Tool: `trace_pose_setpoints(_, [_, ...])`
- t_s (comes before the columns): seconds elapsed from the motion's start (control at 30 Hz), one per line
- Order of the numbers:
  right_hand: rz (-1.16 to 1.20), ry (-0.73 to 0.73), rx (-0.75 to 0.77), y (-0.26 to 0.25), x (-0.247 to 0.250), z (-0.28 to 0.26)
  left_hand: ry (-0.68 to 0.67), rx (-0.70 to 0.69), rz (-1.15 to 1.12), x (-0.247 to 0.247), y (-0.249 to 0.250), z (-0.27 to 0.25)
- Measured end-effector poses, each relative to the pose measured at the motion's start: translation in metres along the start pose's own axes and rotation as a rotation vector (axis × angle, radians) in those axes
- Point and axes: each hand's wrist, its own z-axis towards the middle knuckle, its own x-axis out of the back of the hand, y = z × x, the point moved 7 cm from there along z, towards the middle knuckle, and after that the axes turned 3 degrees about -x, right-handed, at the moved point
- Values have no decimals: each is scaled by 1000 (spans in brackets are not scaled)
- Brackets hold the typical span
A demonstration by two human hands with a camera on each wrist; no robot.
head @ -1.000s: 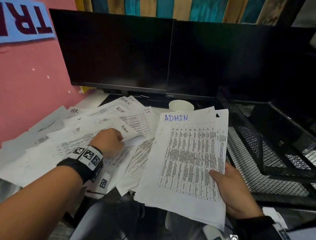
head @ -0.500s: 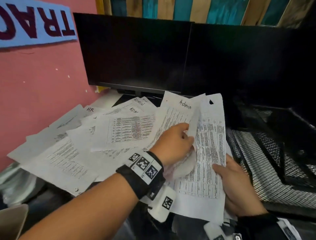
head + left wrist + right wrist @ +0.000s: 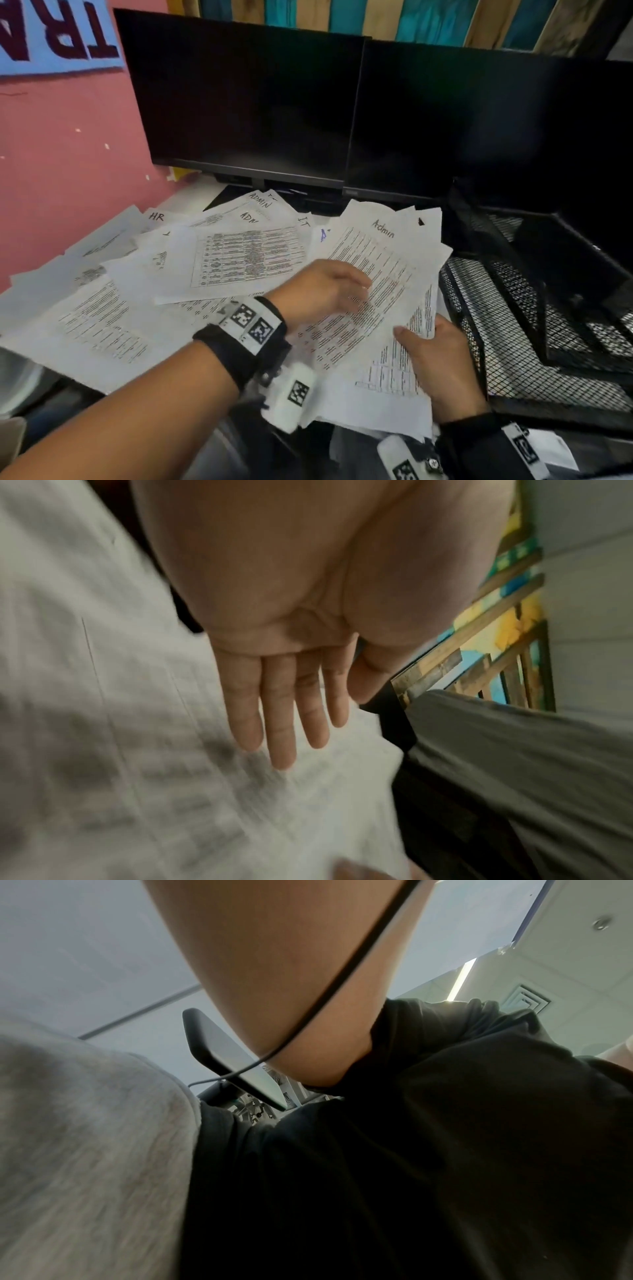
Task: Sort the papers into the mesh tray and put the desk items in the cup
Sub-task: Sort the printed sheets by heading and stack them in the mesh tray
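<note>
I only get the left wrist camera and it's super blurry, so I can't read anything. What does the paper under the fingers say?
Observer: In the head view, the sheet under the left hand has "Admin" handwritten at its top.
Operator: Is anything else holding it?
Observer: Yes. The right hand grips the stack of papers at its near edge, thumb on top.
Operator: Where do they go?
Observer: The black mesh tray stands just right of that stack.
</note>
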Motion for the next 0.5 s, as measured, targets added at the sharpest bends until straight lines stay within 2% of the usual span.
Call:
trace_pose_setpoints(0.07, [-2,20,-2,-1,6,1,135,-12,328,44,1,-1])
trace_pose_setpoints(0.13, [7,37,-4,-3,13,1,208,84,668,83,-5,-3])
trace_pose_setpoints(0.2, [35,45,-9,-3,17,2,110,231,874,107,-21,-6])
trace_pose_setpoints(0.27, [84,46,-20,-2,18,2,-40,282,877,109,-34,-9])
trace_pose_setpoints(0.3, [118,46,-30,0,17,2,-73,270,841,104,-37,-10])
trace_pose_setpoints(0.4, [212,43,-58,4,12,1,12,194,751,94,-38,-8])
trace_pose_setpoints(0.5, [259,-23,-59,4,2,1,108,135,723,83,-37,-4])
